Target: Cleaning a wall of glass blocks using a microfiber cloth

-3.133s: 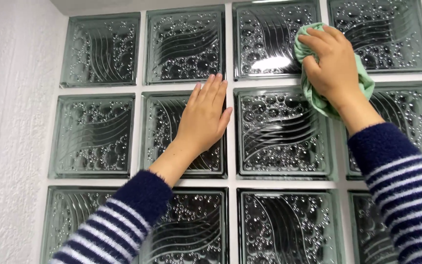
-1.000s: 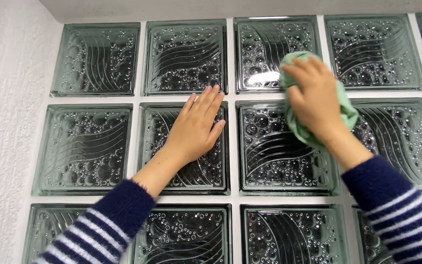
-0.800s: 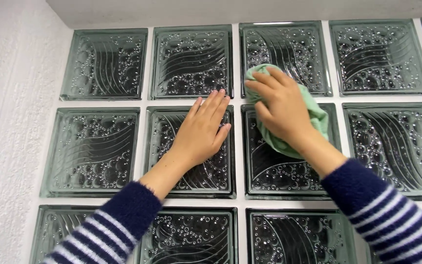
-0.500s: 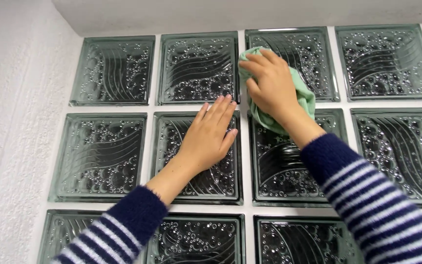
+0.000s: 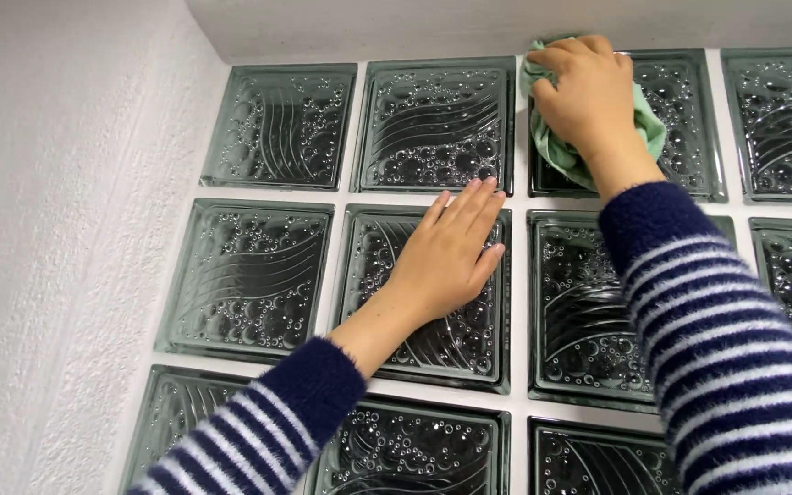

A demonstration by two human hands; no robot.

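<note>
A wall of square patterned glass blocks (image 5: 268, 275) with white joints fills the view. My left hand (image 5: 451, 252) lies flat, fingers together, on a middle-row glass block (image 5: 382, 266). My right hand (image 5: 588, 92) is closed on a crumpled green cloth (image 5: 556, 151) and presses it against the upper left corner of a top-row glass block (image 5: 680, 101), close to the ceiling edge. Both arms wear dark blue sleeves with white stripes.
A rough white plaster wall (image 5: 57, 229) runs along the left side. A white ceiling or lintel (image 5: 368, 23) borders the top row of blocks. More glass blocks continue to the right and below.
My right hand has carried the cloth from the joint between rows up to the top of the upper block. My left hand stays flat on the same block. The view has shifted left.
</note>
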